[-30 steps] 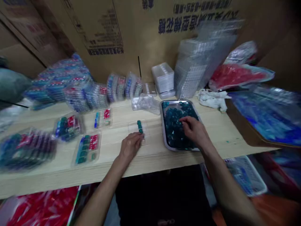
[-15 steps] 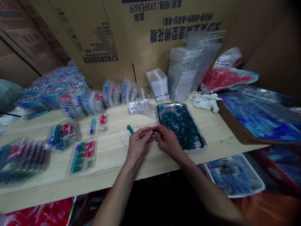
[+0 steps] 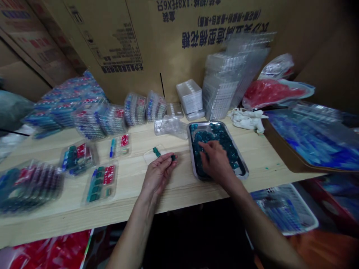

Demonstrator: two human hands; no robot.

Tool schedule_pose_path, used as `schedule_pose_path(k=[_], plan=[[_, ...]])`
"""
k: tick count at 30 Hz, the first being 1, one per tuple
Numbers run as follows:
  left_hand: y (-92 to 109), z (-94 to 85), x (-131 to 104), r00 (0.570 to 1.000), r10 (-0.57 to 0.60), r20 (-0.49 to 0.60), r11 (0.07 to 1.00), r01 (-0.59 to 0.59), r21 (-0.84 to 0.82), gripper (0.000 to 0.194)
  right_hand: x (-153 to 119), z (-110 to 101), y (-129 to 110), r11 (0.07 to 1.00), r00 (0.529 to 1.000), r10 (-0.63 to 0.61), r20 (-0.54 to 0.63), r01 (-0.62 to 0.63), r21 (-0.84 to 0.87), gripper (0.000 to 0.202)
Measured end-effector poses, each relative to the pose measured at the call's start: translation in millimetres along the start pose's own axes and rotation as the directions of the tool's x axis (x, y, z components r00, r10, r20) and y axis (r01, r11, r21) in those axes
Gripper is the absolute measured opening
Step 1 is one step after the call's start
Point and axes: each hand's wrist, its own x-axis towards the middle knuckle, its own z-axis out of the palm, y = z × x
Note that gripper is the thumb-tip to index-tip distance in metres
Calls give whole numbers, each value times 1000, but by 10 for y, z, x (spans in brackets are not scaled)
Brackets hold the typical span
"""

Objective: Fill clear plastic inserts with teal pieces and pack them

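Between the thumb and fingers of my left hand (image 3: 159, 172) is pinched a small dark green translucent piece (image 3: 173, 158). Just behind that hand, a clear plastic tray (image 3: 148, 156) lies flat with green pieces (image 3: 156, 151) in it. My right hand (image 3: 215, 158) is over a metal tray (image 3: 243, 170) heaped with dark teal pieces (image 3: 228, 138). Its fingers are apart and point down at the heap; nothing shows in them. To the left lies a filled clear tray (image 3: 101, 183) with green pieces, a red packet and a blue-teal strip.
Filled packs (image 3: 30, 186) are stacked at left, with more rows behind. Clear trays (image 3: 221, 82) stand stacked against the large carton (image 3: 157, 45). A white glove (image 3: 246, 118) lies beside a brown box (image 3: 283, 157) of blue packets. A white basket (image 3: 311, 220) sits below the table edge.
My hands were together over the table. My right hand has parted from the left and moved right, over the metal tray. My left hand keeps the green piece, nearly in place.
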Motion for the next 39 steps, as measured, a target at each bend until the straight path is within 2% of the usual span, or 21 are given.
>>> schedule_pose_path(k=[2, 4, 8, 11, 14, 17, 20, 22, 27, 29, 32, 35, 37, 39], plan=[[-79, 48, -24, 998, 65, -22, 995, -63, 73, 31, -93, 104, -225, 979, 991, -91, 94, 72, 190, 26], [-140, 69, -68, 987, 157, -29, 972, -149, 184, 31, -139, 184, -392, 945, 976, -125, 180, 62, 322, 15], [-185, 9, -166, 966, 259, -21, 890, -230, 395, 29, -138, 216, -492, 919, 941, -150, 303, 19, 394, 3], [-210, -43, -230, 955, 295, -6, 834, -254, 489, 28, -144, 190, -494, 928, 919, -164, 357, 21, 372, 4], [-261, -58, -298, 943, 330, 40, 775, -295, 560, 26, -179, 186, -512, 971, 906, -109, 410, 9, 239, 5], [-309, -96, -361, 953, 296, 69, 806, -288, 518, 24, -228, 218, -530, 988, 885, -74, 459, 4, 152, 5], [-326, -188, -408, 980, 189, 60, 896, -197, 398, 28, -282, 269, -557, 992, 882, -78, 465, 20, 128, 12], [-327, -254, -429, 985, 172, 32, 910, -171, 378, 30, -312, 305, -591, 990, 877, -100, 470, 42, 132, 15], [-332, -320, -461, 949, 308, -63, 872, -255, 417, 26, -316, 381, -696, 957, 883, -197, 426, 79, 279, 20], [-311, -331, -467, 941, 324, -95, 876, -261, 405, 26, -288, 411, -714, 950, 893, -187, 410, 59, 307, 18], [-214, -389, -432, 937, 331, -114, 867, -254, 429, 27, -244, 476, -688, 964, 910, -142, 389, 39, 261, 11], [-68, -492, -300, 894, 437, -95, 769, -317, 555, 22, -244, 573, -617, 984, 960, -61, 272, 12, 180, 23], [-1, -550, -170, 849, 528, 6, 634, -399, 663, 12, -277, 642, -570, 989, 972, -65, 227, 32, 147, 38], [8, -579, -40, 825, 546, 145, 517, -469, 716, 8, -321, 695, -541, 988, 963, -106, 248, 74, 136, 49]])
